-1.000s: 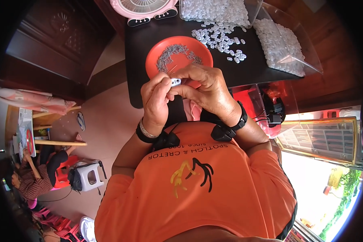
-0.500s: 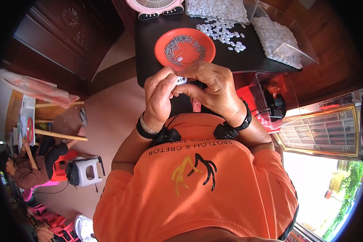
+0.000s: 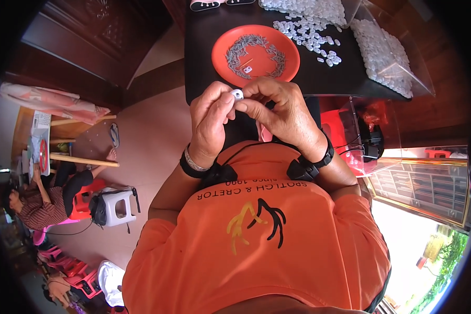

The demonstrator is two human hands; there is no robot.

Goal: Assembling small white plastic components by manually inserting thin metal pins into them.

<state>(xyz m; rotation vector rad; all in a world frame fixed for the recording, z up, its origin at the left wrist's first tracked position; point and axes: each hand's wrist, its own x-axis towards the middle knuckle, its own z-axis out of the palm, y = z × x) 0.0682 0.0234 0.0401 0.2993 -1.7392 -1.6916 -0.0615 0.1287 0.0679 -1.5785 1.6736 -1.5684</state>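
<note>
Over the near edge of the black table, a small white plastic piece (image 3: 237, 94) with a dark hole is pinched between the thumb and fingers of my left hand (image 3: 210, 118). Curled in from the other side, my right hand (image 3: 281, 107) has its thumb and index fingertips at the same piece. Whether they also hold something smaller is hidden. Just beyond both hands sits a round orange plate (image 3: 221, 67). Many small grey screw-like pieces (image 3: 277, 58) form a broken ring in it, around another white piece (image 3: 247, 69) and a thin yellowish stick (image 3: 246, 62).
Loose white pieces (image 3: 311, 39) scatter over the black table (image 3: 340, 78), beside a clear bin of them (image 3: 384, 55). To the right is a clear box (image 3: 374, 138) with dark items. A seated person (image 3: 42, 206) and a white stool (image 3: 115, 206) are at left.
The white piece has turned between my fingers, showing a rounder end with one hole. My right fingers have opened slightly around it. The whole view has shifted, with the plate now further right and up.
</note>
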